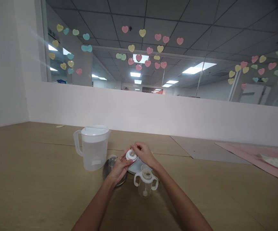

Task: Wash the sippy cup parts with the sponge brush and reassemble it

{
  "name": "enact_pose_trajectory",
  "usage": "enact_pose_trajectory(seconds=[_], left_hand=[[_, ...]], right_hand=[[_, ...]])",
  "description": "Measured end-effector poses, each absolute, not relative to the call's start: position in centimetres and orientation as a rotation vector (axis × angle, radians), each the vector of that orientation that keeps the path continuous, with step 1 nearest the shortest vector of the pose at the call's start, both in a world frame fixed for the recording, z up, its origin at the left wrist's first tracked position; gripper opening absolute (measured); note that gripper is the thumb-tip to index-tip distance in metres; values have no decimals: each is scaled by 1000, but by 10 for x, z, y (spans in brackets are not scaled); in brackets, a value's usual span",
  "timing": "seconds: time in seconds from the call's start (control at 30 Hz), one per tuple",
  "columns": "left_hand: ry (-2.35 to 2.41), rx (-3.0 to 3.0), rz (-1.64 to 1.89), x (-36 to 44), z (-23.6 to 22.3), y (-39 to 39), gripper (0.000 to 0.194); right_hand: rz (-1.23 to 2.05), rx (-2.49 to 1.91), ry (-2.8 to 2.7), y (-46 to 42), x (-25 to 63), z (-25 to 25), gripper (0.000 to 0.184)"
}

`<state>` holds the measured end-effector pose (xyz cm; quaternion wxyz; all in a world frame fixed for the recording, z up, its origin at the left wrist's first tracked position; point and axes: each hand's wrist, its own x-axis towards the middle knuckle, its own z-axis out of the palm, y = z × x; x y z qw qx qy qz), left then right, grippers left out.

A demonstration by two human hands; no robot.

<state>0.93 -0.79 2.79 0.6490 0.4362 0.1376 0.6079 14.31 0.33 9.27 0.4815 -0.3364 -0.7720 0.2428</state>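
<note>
In the head view, my left hand (120,168) grips a white baby bottle collar (131,155) with a clear part in its middle, probably the teat. My right hand (143,153) is closed in a pinch at the collar's upper edge; what its fingertips hold is too small to make out. Just below my hands a clear baby bottle (145,186) with two white handles stands upright and open, a straw with a weighted end inside it. A round dark metal tray (121,183) lies partly under my left hand, with a clear dome-shaped cap (112,160) on it.
A lidded clear plastic pitcher (94,154) with liquid in it stands to the left. Behind the bottle is a pale blue-white dish (137,167), partly hidden. Pink sheeting (244,154) covers the table's right side. A white wall (129,110) and window rise behind.
</note>
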Motion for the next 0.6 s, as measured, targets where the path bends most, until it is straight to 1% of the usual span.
enact_pose_trajectory(seconds=[0.07,0.1,0.2,0.27,0.43,0.6], left_hand=[[284,967,1395,9,27,-6,54],[266,953,1397,9,27,-5,52],[224,923,1385,8,26,-3,48],[253,925,1376,8,25,-3,45],[443,953,1422,9,21,-3,41],[468,976,1428,12,22,-5,42]], right_hand=[[321,-880,-2008,3,149,96,38],[236,-899,-2069,3,153,98,34],[169,-855,-2197,2,161,102,17],[198,-790,-2245,0,163,103,12],[156,-819,-2267,-6,158,103,12],[21,-949,-2235,-5,153,101,17]])
